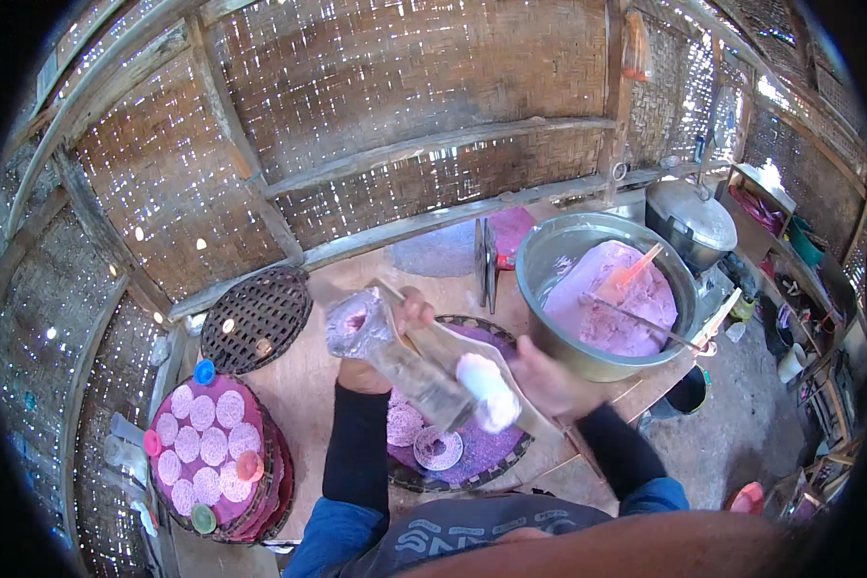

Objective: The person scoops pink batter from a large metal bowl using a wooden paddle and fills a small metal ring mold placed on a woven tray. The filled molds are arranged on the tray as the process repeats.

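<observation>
My left hand (414,310) is closed around a two-part wooden press (419,380), held tilted above the table. A pale, shiny covering with a pink-edged hole shows at the press's upper left end. On the right board sits a rounded white lump or plunger (491,395); which of these it is I cannot tell. Close beside that board is my right hand (554,385), its fingers blurred by motion. Below the press lies a round woven tray (506,448) with a purple lining. It bears lacy pink noodle rounds (438,450), partly hidden by the press.
At right stands a large metal basin (539,332) of pink dough (607,299) with an orange spatula (626,277). Left are stacked trays (284,472) with several pink rounds and coloured small rings. Behind lie a dark perforated basket (255,318) and a metal tool (486,265). A lidded pot (694,212) stands back right.
</observation>
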{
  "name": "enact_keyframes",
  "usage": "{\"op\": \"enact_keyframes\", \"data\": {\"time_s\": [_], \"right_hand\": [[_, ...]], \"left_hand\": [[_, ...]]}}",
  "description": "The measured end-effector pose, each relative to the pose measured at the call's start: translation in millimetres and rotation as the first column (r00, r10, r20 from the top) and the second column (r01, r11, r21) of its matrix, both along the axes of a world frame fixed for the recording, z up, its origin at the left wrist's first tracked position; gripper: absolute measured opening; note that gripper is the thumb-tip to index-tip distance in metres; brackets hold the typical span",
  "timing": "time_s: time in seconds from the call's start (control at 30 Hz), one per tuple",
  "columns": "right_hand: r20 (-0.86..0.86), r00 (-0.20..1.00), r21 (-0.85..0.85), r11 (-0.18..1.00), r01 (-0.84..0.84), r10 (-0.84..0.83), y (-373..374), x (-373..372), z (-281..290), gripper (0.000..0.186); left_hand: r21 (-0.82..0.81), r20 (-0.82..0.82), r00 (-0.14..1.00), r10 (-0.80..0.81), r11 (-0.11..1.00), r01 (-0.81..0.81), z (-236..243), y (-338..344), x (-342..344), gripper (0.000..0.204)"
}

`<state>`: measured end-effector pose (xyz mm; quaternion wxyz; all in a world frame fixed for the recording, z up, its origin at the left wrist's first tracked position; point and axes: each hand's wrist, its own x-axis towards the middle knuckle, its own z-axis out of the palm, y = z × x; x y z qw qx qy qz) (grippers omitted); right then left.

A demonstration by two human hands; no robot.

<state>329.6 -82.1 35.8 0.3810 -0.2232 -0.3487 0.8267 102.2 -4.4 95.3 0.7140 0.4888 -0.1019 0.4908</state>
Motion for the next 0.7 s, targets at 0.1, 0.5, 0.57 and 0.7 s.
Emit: {"op": "enact_keyframes", "data": {"time_s": [0.1,0.5,0.57,0.7], "right_hand": [[-0.27,0.96,-0.248,0.969,0.01,-0.079,-20,-60,5,0.087],[0.19,0.858,0.487,0.805,0.339,-0.477,-38,-13,35,0.069],[0.31,0.739,0.727,0.65,0.221,-0.598,-33,-16,39,0.07],[0.482,0.593,0.826,0.561,-0.061,-0.645,-47,-20,78,0.078]], "left_hand": [[0.026,0.057,0.98,-0.189,0.982,0.188,-37,18,-3,0.022],[0.893,-0.23,0.108,0.967,0.253,-0.371,-70,-52,-34,0.018],[0.853,-0.274,0.153,0.949,0.313,-0.417,-26,-78,-25,0.02],[0.839,-0.473,0.132,0.871,0.491,-0.233,-18,-88,-35,0.024]]}}
